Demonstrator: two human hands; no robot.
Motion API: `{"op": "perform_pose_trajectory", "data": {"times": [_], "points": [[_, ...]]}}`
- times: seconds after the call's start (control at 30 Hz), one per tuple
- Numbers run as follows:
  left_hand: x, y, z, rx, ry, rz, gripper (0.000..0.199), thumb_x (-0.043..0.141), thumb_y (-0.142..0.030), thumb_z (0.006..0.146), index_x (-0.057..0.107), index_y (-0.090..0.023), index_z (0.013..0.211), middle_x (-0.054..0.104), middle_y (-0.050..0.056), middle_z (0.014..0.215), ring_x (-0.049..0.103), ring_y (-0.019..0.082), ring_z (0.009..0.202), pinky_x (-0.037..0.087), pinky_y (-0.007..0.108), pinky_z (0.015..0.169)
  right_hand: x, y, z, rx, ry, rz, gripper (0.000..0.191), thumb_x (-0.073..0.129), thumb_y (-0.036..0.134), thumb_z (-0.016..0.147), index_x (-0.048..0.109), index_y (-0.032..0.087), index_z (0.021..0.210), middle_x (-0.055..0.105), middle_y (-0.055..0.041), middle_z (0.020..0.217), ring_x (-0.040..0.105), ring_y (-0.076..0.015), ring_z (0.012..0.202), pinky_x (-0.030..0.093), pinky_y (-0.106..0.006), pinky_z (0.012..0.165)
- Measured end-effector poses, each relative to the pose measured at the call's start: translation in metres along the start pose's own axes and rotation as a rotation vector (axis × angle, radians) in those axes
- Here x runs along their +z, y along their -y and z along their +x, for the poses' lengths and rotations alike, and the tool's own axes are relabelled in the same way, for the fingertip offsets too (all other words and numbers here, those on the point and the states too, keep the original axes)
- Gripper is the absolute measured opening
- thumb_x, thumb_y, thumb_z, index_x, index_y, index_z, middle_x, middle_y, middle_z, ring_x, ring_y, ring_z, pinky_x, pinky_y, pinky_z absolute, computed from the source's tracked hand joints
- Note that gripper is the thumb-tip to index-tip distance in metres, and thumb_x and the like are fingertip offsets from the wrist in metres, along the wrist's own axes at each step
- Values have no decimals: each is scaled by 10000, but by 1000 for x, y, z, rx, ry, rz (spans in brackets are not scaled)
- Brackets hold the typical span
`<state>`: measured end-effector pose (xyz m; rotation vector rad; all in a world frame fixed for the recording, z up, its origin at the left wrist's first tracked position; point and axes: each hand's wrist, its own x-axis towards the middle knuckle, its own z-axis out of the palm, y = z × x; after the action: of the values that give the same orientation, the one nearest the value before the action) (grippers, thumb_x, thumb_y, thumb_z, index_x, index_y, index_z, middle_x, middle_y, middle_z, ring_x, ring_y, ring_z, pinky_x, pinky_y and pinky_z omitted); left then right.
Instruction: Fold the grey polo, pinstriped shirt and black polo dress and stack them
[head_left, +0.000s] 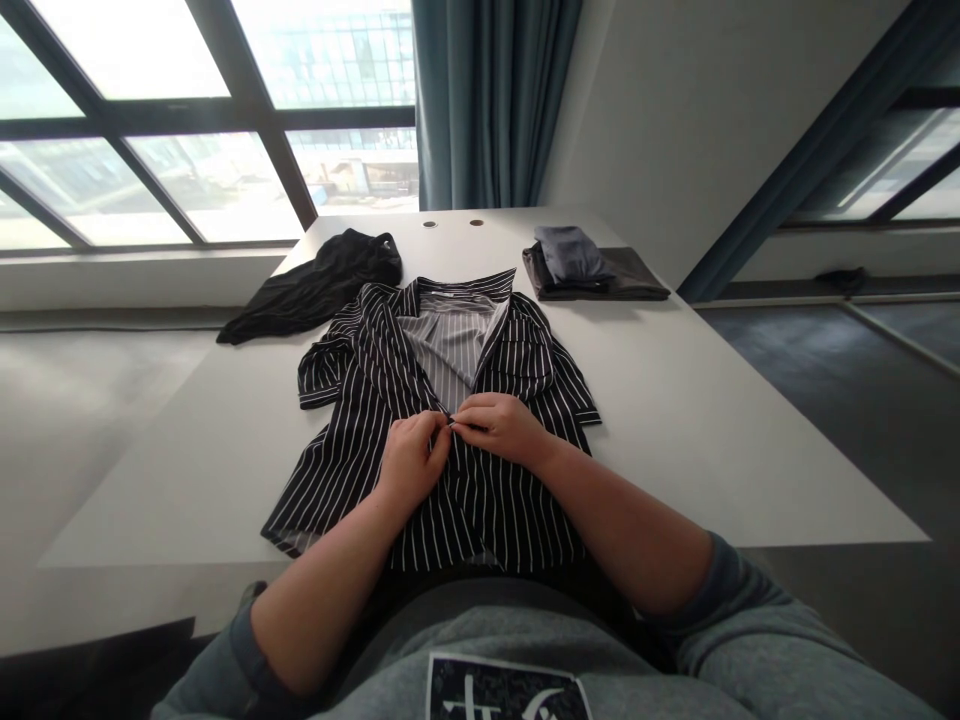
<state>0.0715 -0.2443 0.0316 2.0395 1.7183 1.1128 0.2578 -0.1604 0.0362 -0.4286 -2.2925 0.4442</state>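
A black shirt with white stripes [517, 510] lies spread on the white table, its collar away from me and its front open in a V at the top. My left hand [414, 450] pinches the front edge of the shirt near its middle. Right beside it, my right hand [499, 425] pinches the same edge, the fingertips of both hands nearly touching. Any button between the fingers is too small to make out.
On the white table [712, 430], a crumpled black garment [322, 285] lies at the back left. Folded dark trousers [634, 275] with a folded grey-blue cloth [571, 256] on top lie at the back right. A blue curtain [487, 100] hangs behind.
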Motion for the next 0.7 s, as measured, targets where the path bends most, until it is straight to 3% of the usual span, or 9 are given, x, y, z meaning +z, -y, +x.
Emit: {"op": "perform_pose_trajectory", "data": {"times": [0.2,0.5,0.7], "points": [[2,4,-1,25,4,-55,130,534,-264,1001,623,-219,918,724,37,910,664,214,873,460,352,833,1,-2,-2,-104,-86,-137,160,624,245,1017,743,199,920,747,-53,902,705,-179,848,603,-315,800],[1,6,1,36,46,-155,138,543,-260,1013,636,-216,920,721,30,916,672,198,885,502,332,834,-2,0,-3,-182,-65,-322,211,568,234,1048,720,194,907,722,-73,916,671,-197,864,594,-346,808],[-2,7,3,76,99,-156,121,551,-240,1003,645,-223,928,739,31,946,683,203,907,517,337,857,-3,4,-2,-177,-34,-321,226,554,209,1045,704,198,877,705,-67,894,638,-194,849,574,-344,804]]}}
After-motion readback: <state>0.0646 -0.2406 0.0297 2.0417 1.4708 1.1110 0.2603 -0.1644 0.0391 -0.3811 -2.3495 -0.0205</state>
